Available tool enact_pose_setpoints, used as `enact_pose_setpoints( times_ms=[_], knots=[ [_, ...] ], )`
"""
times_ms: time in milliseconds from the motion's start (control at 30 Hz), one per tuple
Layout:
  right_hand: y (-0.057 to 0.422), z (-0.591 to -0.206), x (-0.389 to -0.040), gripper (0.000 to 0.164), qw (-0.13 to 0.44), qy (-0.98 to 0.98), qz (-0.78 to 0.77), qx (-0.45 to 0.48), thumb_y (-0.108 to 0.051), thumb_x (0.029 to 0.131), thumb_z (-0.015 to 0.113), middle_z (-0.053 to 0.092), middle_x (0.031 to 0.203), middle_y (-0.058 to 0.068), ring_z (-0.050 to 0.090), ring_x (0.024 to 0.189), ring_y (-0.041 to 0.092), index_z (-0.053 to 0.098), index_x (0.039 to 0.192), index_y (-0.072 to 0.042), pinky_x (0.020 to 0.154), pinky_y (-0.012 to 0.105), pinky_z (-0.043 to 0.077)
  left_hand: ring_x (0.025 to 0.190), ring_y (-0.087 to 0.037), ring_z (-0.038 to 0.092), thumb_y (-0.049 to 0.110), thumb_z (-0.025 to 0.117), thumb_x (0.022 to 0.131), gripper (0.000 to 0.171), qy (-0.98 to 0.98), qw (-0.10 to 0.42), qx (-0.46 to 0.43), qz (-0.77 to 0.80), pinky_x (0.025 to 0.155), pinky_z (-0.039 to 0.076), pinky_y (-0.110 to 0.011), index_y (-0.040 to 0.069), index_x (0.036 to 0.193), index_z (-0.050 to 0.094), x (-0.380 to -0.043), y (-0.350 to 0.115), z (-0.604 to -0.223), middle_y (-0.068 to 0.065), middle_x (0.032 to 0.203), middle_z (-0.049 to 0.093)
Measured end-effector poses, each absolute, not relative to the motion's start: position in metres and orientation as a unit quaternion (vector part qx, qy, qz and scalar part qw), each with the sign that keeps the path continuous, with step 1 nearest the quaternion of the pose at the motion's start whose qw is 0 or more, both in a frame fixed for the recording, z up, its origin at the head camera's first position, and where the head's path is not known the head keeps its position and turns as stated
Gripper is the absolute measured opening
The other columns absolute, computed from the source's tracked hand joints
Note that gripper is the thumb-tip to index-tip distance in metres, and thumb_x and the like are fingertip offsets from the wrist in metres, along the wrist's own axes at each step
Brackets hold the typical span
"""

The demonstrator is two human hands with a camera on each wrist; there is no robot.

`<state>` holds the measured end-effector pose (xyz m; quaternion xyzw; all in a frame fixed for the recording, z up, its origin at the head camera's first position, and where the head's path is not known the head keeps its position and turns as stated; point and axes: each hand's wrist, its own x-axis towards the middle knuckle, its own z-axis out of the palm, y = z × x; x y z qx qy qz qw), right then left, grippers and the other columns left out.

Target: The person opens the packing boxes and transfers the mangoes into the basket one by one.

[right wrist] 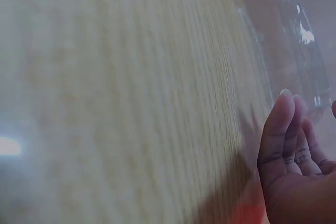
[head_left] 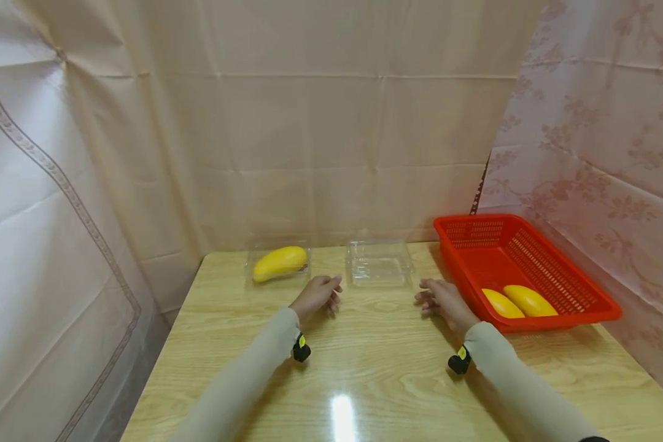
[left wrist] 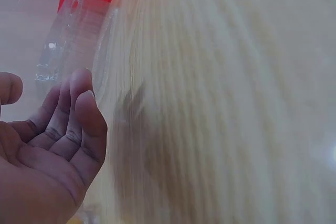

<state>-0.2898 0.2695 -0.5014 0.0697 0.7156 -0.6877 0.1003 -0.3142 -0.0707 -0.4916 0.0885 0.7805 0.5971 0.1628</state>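
Both hands hover over the wooden table with nothing in them, fingers loosely bent. My left hand (head_left: 318, 297) is in front of the gap between two clear plastic containers, its palm turned inward in the left wrist view. My right hand (head_left: 445, 301) is at the front right of the clear plastic container (head_left: 379, 265) in the middle, beside the red basket. That container has nothing inside. To the left, a yellow mango (head_left: 280, 263) lies in another clear plastic container (head_left: 250, 260). In the right wrist view, the right fingertips (right wrist: 284, 109) overlap the clear container (right wrist: 294, 40).
A red plastic basket (head_left: 577, 319) with slotted sides stands at the table's right; two yellow mangoes (head_left: 529, 301) lie in its near end. Beige curtains (head_left: 331, 123) hang behind the table (head_left: 376, 368), with a flowered cloth (head_left: 608, 147) at the right.
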Motion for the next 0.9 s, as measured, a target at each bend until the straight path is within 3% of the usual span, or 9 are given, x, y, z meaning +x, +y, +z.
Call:
enact_pose_setpoints(
  times_ms=[200, 467, 900],
  knots=[
    [0.261, -0.497, -0.271, 0.046, 0.126, 0.719, -0.682, 0.053, -0.030, 0.107, 0.055, 0.067, 0.099, 0.013, 0.057, 0.070, 0.016, 0.046, 0.135, 0.006, 0.064, 0.027, 0.055, 0.066, -0.019, 0.063, 0.046, 0.047, 0.109, 0.059, 0.773, 0.189, 0.133, 0.591, 0.061, 0.055, -0.031, -0.010, 0.119, 0.061, -0.284, -0.098, -0.489, -0.025, 0.096, 0.067],
    [0.245, -0.492, -0.230, 0.048, 0.165, 0.728, -0.664, -0.038, -0.032, 0.109, 0.052, 0.067, 0.103, 0.014, 0.059, 0.071, 0.018, 0.049, 0.132, 0.011, 0.064, 0.029, 0.055, 0.068, -0.019, 0.063, 0.050, 0.049, 0.107, 0.058, 0.756, 0.219, 0.152, 0.598, 0.061, 0.052, -0.030, -0.006, 0.116, 0.062, -0.238, -0.125, -0.487, -0.025, 0.098, 0.066],
    [0.218, -0.497, -0.189, 0.045, 0.216, 0.704, -0.674, -0.058, -0.037, 0.105, 0.060, 0.067, 0.101, 0.011, 0.057, 0.068, 0.016, 0.057, 0.122, 0.005, 0.059, 0.029, 0.054, 0.065, -0.014, 0.059, 0.041, 0.047, 0.110, 0.052, 0.717, 0.236, 0.163, 0.635, 0.056, 0.048, -0.025, -0.010, 0.113, 0.061, -0.180, -0.144, -0.486, -0.016, 0.090, 0.066]
  ],
)
